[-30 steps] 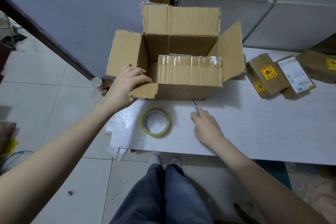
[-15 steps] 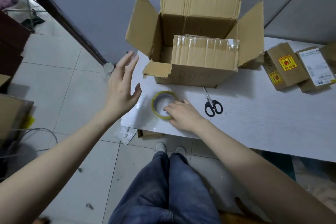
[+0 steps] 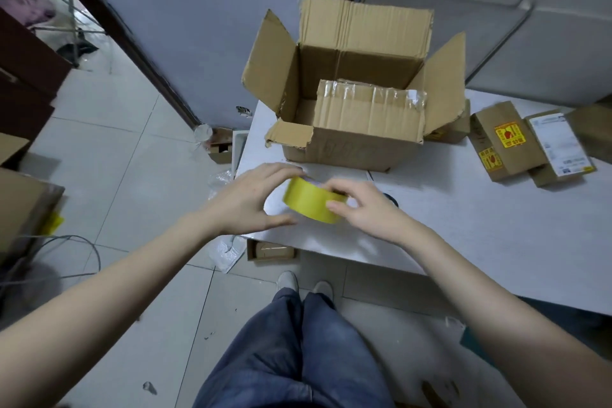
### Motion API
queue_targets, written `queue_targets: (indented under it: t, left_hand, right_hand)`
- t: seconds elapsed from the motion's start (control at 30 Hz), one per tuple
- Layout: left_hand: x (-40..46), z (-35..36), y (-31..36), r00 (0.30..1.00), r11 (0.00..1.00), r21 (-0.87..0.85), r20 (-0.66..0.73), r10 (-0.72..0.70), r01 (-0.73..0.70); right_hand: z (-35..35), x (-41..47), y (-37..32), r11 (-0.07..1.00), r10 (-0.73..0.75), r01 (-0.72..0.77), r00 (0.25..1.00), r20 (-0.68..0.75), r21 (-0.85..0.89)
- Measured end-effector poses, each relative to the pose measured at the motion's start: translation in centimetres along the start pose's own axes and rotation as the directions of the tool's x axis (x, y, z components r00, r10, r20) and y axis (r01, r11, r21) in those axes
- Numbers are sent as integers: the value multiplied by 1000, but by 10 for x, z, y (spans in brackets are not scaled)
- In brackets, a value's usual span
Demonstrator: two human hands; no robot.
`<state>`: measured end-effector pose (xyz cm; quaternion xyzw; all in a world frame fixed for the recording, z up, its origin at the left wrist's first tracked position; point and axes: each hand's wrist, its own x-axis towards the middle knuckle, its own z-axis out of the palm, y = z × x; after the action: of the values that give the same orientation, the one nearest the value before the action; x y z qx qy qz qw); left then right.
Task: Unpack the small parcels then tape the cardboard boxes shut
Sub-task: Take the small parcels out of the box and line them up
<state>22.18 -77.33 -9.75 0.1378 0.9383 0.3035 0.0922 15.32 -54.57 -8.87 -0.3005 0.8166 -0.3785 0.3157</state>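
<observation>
Both hands, left hand (image 3: 246, 200) and right hand (image 3: 362, 209), now hold the yellow tape roll (image 3: 313, 202), lifted off the desk (image 3: 463, 228). The open box (image 3: 351, 116) can be taped next.

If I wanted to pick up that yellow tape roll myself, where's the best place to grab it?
Grip the roll of yellow tape across its curved outer band, coming from both sides. It is a wide ring tilted off the white table, so its rounded edge is exposed; the left hand and right hand already pinch it that way.
</observation>
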Motion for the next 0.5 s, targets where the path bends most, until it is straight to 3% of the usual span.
queue_targets:
  t: [0.13, 0.23, 0.33, 0.5]
  left_hand:
    - [14, -27, 38, 999, 975, -219, -38, -32, 23]
    - [27, -48, 65, 995, 912, -407, -97, 9, -48]
    - [37, -65, 86, 995, 887, -453, -88, 48, -83]
    - [50, -73, 111, 970, 924, -305, -142, 197, -232]
  right_hand:
    - [-42, -31, -23, 913, -9, 33, 998, -61, 407]
    - [-62, -48, -35, 813, 9, 72, 991, -135, 578]
    - [-73, -58, -48, 786, -25, 128, 984, -176, 605]
    - [-91, -59, -68, 871, -85, 139, 987, -133, 472]
